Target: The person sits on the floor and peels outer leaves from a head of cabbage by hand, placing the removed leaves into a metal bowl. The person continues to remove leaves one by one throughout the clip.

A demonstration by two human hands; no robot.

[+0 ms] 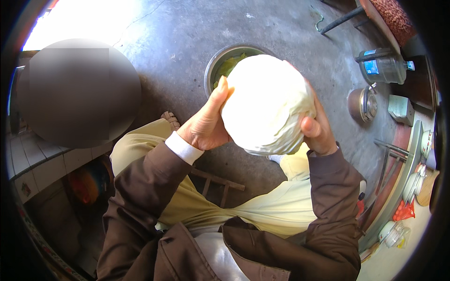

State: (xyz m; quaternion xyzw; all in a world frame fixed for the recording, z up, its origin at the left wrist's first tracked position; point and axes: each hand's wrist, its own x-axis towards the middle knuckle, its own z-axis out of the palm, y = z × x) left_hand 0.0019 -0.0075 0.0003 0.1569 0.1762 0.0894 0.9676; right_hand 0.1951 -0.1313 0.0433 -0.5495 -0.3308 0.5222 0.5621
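A large pale head of cabbage (265, 105) is held up between my two hands, above my knees. My left hand (209, 117) grips its left side, thumb up along the edge. On the right side my right hand (318, 126) supports it, with the thumb on the leaves near the lower right and the other fingers mostly hidden behind. Below and beyond the cabbage, a round metal basin (210, 66) stands on the concrete floor. Green leaves (230, 65) lie inside the basin; the cabbage hides much of it.
A kettle (362, 104) and a large plastic water bottle (381, 66) are at the right. Beyond them is a stool leg (341, 21). Bowls (415, 184) stand on a table at the far right. A tiled counter (49, 165) is at the left, beside a large blurred area.
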